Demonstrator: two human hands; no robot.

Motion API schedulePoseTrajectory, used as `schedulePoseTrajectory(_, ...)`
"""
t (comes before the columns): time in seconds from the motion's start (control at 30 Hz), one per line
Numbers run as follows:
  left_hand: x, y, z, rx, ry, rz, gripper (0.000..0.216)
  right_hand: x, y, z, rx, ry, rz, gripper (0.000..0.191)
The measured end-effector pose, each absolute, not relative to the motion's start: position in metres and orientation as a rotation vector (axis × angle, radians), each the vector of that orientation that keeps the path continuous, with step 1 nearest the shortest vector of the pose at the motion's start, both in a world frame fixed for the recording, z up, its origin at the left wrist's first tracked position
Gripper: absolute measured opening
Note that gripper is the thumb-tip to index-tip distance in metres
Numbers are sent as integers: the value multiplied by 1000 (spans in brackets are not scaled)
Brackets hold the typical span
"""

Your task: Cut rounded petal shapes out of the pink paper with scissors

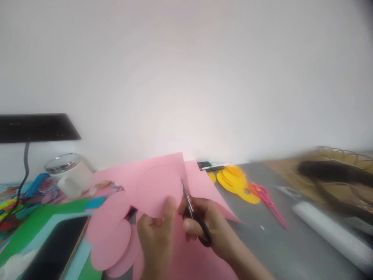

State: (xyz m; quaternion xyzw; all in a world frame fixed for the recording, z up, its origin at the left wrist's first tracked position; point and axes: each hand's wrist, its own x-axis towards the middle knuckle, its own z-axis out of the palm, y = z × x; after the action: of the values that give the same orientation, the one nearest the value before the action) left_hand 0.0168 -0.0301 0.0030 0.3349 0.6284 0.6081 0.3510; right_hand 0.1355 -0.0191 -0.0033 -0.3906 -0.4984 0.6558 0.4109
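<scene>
My left hand (pixel 157 237) pinches the lower edge of a pink paper sheet (pixel 159 186), thumb on top. A faint round outline shows on the sheet, and its lower left edge is cut along the curve. In my right hand (pixel 208 221) is a pair of scissors (pixel 189 206) with black handles. Their blades point up and away, at the right side of the round outline; whether they are fully closed I cannot tell. Several pink paper circles (pixel 110 247) lie overlapping to the left of my left hand. More pink paper lies under both hands.
Yellow paper circles (pixel 233 181) and pink scissors (pixel 269 204) lie right of the sheet. A white mug (pixel 74 181) with a shiny lid stands at the left. In front of it are green paper (pixel 49 217) and a phone (pixel 56 249). A white bar-shaped object (pixel 332 233) lies far right.
</scene>
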Motion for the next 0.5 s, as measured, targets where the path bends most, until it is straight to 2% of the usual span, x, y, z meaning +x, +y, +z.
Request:
schedulePoseTrajectory(0.17,18,-31,8,795,1608,1586,35,131,-22,-2,-976,-1268,1644,30)
schedulePoseTrajectory(0.5,20,-31,14,808,1612,1625,33,131,-21,6,-934,-1290,1616,42)
